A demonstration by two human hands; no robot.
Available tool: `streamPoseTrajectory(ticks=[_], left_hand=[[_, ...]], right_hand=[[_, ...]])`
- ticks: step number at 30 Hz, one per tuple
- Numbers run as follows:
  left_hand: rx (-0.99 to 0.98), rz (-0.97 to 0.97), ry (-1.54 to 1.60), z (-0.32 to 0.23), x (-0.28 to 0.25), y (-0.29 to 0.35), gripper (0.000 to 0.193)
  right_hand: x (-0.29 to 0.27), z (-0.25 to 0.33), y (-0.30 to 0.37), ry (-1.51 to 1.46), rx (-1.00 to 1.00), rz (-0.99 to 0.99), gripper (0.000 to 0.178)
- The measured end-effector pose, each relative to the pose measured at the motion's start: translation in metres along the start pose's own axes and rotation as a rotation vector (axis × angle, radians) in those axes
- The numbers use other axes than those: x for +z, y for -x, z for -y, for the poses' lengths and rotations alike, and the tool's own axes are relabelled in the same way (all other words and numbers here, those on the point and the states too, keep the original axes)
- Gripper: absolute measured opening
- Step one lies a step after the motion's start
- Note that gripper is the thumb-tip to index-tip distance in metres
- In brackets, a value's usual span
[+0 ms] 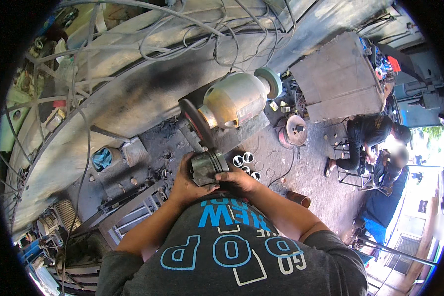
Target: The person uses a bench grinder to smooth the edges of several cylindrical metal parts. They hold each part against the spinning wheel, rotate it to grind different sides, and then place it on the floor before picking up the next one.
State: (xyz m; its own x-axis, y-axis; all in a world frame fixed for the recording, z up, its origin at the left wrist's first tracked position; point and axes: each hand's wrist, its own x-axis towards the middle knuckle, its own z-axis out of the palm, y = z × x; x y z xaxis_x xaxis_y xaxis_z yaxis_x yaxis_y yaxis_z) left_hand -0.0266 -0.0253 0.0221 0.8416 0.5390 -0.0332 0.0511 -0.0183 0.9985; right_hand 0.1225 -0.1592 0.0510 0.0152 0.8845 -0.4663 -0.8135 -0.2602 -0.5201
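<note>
Close in front of my chest is a dark grey engine piston (205,168) with ring grooves near one end. My left hand (183,183) wraps round its left side and underside. From the right, my right hand (239,178) grips it, with fingers on its surface. Just beyond the piston stands a bench grinder (236,100) with a worn, pale yellowish body. Its nearer, dark wheel (197,121) is a short distance from the piston; I cannot tell whether they touch. A pale grinding wheel (268,83) sits at its far end.
Several pistons (238,161) stand on the floor right of my hands, near a brown cylinder (298,199) and a round reel (296,130). Cables (217,34) hang along the wall. A tub with blue cloth (102,159) lies left. Two people (372,138) sit at the right.
</note>
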Motion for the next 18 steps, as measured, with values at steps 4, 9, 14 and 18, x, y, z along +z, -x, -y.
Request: streamPoseTrajectory(ticks=[4,9,14,18], left_hand=[[-0.428,-0.035,0.288,0.008,0.008,0.001,0.096],[-0.394,-0.056,0.311,0.004,-0.001,-0.002,0.102],[-0.015,-0.038,-0.103,0.006,-0.004,0.010,0.108],[-0.088,-0.032,0.018,0.015,-0.002,0.006,0.105]], right_hand=[[-0.008,-0.008,-0.015,-0.189,0.322,-0.058,0.060],[-0.011,-0.017,-0.018,-0.125,0.223,-0.050,0.066],[-0.029,-0.019,-0.005,-0.028,0.251,-0.046,0.067],[-0.032,-0.024,-0.008,-0.115,0.197,0.038,0.068]])
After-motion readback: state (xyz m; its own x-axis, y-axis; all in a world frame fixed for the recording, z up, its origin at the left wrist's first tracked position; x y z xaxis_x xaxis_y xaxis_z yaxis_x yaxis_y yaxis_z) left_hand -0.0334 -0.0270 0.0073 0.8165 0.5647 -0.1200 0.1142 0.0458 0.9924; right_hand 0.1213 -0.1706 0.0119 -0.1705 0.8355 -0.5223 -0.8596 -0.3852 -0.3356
